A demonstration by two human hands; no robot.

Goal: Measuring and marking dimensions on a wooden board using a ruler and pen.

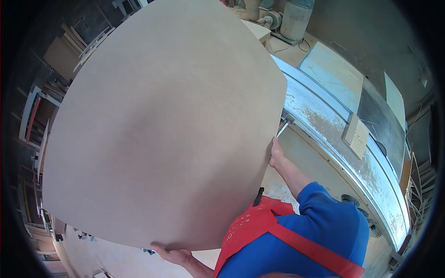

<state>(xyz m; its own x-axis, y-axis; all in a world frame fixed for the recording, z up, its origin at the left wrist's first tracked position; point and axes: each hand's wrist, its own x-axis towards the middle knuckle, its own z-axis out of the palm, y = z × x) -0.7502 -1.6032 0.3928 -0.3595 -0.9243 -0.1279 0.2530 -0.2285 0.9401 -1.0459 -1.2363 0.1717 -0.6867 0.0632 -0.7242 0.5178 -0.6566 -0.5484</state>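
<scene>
A very large pale board (162, 116), smooth and beige, fills most of the head view and hides what lies behind it. My left hand (174, 255) grips its lower edge, with the thumb on the near face and the other fingers mostly hidden beneath. At the board's right edge my right hand (276, 154) is closed round the rim, its fingertips partly out of sight. Close beyond that hand, a metal fitting (286, 121) juts from the side of a long metal machine bed (324, 129).
Dust and a small wooden block (356, 135) lie on the machine bed. A pale sheet (331, 76) rests at its far end. Behind stands a dust-collector-like machine with a grey bag (296, 21). Racks with timber offcuts (65, 51) line the left side.
</scene>
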